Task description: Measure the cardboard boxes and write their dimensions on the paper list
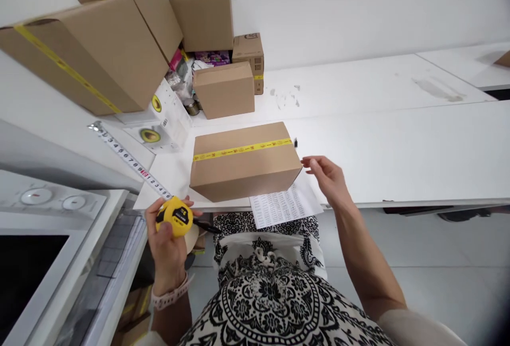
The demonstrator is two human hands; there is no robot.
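Observation:
A yellow tape measure [175, 217] is held in my left hand [165, 245], its fingers wrapped round the case. The marked blade [135, 165] sticks out up and to the left, past the table's edge. A black pen [206, 226] points out to the right from the same hand. In front of me lies a closed cardboard box [247, 162] with yellow printed tape along its top. My right hand [329, 178] is at the box's right end, fingers loosely bent and apart, fingertips at or just beside the corner. Under the box's near right corner lies a printed sheet [287, 208], overhanging the table edge.
The white table [378, 149] runs off to the right. Large taped boxes [107, 53] are stacked at the back left on a white avocado-printed carton [167, 123]. A smaller box [225, 91] stands behind the near one. A microwave-like appliance [56, 197] is at left.

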